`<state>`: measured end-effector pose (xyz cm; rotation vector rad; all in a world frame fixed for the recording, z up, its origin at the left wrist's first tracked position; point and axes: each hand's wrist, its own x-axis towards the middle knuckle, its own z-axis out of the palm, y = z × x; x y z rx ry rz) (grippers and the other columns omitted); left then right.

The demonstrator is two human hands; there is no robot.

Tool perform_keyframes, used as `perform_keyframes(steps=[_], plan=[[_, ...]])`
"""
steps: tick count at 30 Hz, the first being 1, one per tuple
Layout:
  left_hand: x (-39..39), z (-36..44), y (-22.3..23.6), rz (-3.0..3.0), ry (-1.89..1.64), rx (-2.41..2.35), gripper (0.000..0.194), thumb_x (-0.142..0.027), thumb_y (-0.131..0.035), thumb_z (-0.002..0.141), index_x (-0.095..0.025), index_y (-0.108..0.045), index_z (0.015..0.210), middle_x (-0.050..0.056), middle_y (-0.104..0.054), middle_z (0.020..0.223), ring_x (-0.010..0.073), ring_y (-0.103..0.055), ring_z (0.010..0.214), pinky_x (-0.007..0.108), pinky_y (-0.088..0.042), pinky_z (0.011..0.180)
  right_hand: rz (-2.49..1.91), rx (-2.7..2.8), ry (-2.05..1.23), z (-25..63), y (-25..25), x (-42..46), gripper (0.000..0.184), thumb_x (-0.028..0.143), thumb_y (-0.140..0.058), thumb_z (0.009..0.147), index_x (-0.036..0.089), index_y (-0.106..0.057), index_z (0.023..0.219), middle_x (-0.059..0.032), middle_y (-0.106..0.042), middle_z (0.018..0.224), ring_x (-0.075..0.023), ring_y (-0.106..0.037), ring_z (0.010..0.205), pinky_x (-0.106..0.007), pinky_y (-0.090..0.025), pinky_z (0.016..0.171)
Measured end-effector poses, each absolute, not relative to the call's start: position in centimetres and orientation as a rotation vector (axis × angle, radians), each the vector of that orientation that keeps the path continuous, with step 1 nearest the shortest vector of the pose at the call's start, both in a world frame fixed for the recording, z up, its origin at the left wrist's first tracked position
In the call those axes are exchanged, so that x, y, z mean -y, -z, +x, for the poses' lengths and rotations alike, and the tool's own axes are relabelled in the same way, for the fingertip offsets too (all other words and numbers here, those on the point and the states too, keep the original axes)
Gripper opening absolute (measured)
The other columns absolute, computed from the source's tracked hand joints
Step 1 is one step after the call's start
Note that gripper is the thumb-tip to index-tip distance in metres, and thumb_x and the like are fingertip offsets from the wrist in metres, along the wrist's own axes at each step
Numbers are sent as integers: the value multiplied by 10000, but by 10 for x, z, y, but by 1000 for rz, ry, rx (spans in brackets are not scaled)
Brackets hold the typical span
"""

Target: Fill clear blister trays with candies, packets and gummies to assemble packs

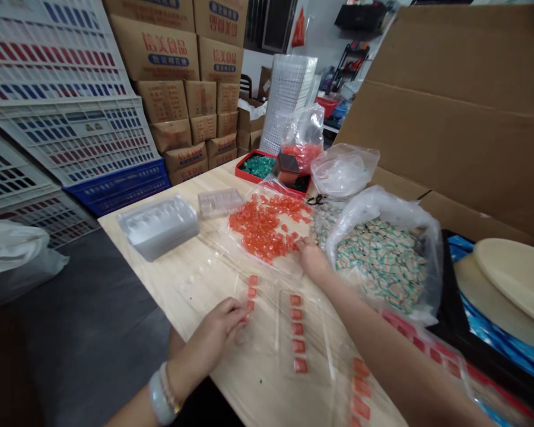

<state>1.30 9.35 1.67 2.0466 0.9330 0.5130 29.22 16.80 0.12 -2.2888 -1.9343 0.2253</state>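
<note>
My left hand (225, 323) is closed in a pinch, fingertips on a small red square piece (246, 319) in a clear plastic tray. Further red pieces (251, 292) lie in line above it. My right hand (312, 258) reaches to the right edge of a pile of loose red pieces (262, 228) on a clear plastic sheet. Its fingers are bent together; whatever is between them is too small to make out. Between my arms lies another clear tray (314, 338) with a column of several red squares. A further row of red pieces (360, 388) is partly behind my right forearm.
A stack of clear trays (158, 225) and a clear divided box (220, 201) stand on the left of the wooden table (160, 287). At right is a bag of green-and-tan pieces (378, 258). Behind are a red tray of green pieces (258, 166) and tall stacked trays (289, 101).
</note>
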Motion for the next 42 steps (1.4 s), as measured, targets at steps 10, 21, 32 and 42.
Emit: perform_keyframes(steps=[10, 21, 32, 42], plan=[[-95, 29, 7, 2219, -502, -842, 202, -141, -426, 804, -187, -610, 872, 58, -610, 924, 162, -550, 869, 295, -462, 790, -1998, 1724, -357, 278, -6, -119, 187, 195, -484, 735, 135, -601, 869, -54, -550, 796, -142, -519, 664, -266, -419, 652], [-105, 55, -31, 2008, -805, -921, 349, -219, -491, 779, -222, -507, 1128, 71, -535, 1063, 166, -526, 910, 319, -451, 795, -1638, 1653, -722, 238, -26, -70, 128, 205, -529, 708, 170, -587, 816, -6, -521, 712, -105, -476, 597, -227, -400, 559], [-131, 89, -40, 985, -818, -817, 214, -283, -639, 634, -82, -608, 699, 1, -554, 572, 75, -498, 510, 214, -416, 538, -1411, 1026, -1294, 229, -33, -41, 210, 342, -629, 630, 162, -582, 728, 22, -536, 609, -90, -469, 536, -231, -384, 533], [-154, 80, -65, 1698, -933, -878, 272, -210, -544, 730, -157, -590, 994, 70, -609, 1007, 183, -549, 917, 314, -416, 824, -1521, 1210, -1182, 202, -21, -22, 139, 257, -587, 674, 175, -603, 785, -21, -571, 710, -126, -513, 622, -271, -419, 597]])
